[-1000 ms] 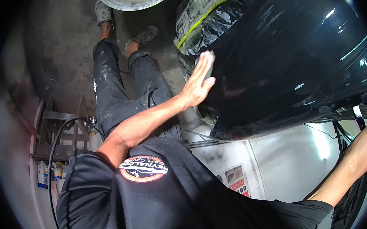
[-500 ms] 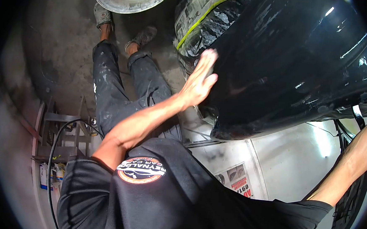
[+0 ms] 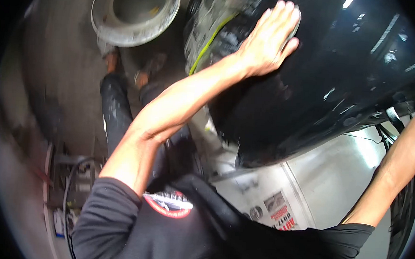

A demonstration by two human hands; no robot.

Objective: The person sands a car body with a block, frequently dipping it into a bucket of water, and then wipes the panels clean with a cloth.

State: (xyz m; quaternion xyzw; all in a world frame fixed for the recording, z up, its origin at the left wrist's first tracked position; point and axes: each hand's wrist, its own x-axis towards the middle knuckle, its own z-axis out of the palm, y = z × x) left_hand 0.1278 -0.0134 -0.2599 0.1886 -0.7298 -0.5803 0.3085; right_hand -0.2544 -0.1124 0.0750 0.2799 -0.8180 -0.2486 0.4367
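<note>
1. While the view blurs, my left hand (image 3: 270, 38) lies spread, fingers flat on the glossy black painted car panel (image 3: 325, 75), perhaps over a thin pad.
2. The yellow tape edge (image 3: 208, 44) runs just beside my wrist.
3. My right arm (image 3: 395, 174) reaches past the panel's far edge; its hand is hidden.

black car panel (image 3: 344, 66) | glossy, reflective | upper right | small pad (image 3: 296, 22), possibly sandpaper, pressed flat on it
</note>
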